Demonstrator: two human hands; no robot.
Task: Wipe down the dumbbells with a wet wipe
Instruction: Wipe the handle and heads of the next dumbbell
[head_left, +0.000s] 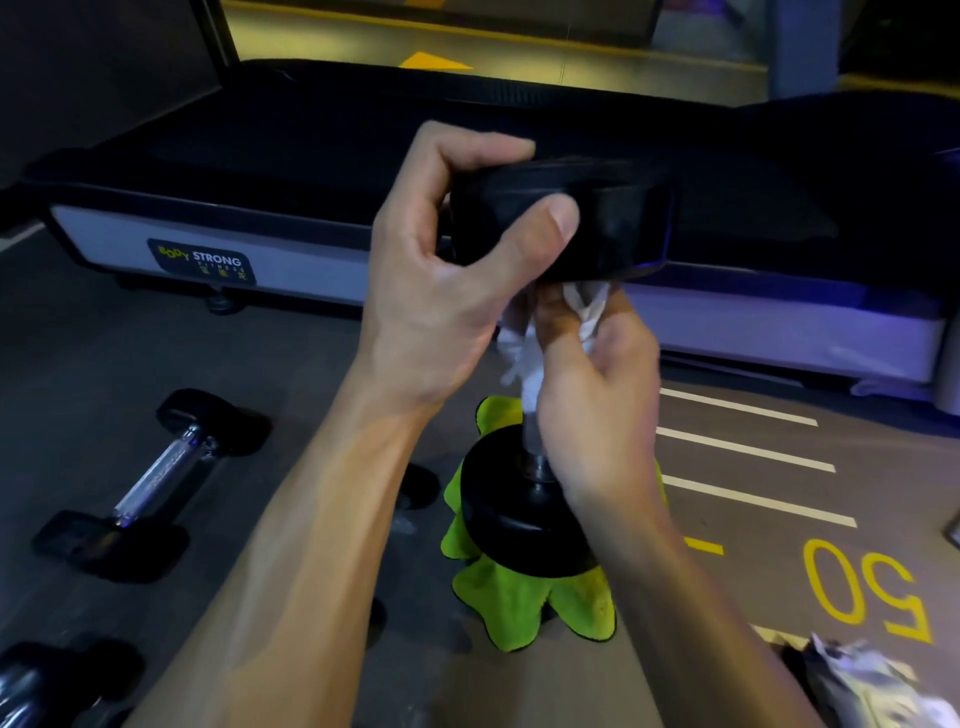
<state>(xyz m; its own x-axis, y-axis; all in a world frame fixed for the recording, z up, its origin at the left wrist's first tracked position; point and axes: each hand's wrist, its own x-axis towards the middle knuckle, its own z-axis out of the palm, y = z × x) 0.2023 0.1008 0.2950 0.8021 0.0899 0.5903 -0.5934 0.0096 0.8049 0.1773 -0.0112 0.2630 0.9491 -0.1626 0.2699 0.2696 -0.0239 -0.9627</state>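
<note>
Your left hand grips the top head of the upright dumbbell, standing on a green cloth; your right hand wraps the wipe around its handle. Judged mid-task: two more dumbbells lie left, probably unwiped.

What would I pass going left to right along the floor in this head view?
Dumbbell lying on the floor → green cloth under the upright dumbbell → white floor stripes → yellow "50" marking.

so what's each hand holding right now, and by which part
The left hand grips the upright dumbbell by its top head. The right hand holds the wet wipe, wrapped around the dumbbell's handle.
</note>
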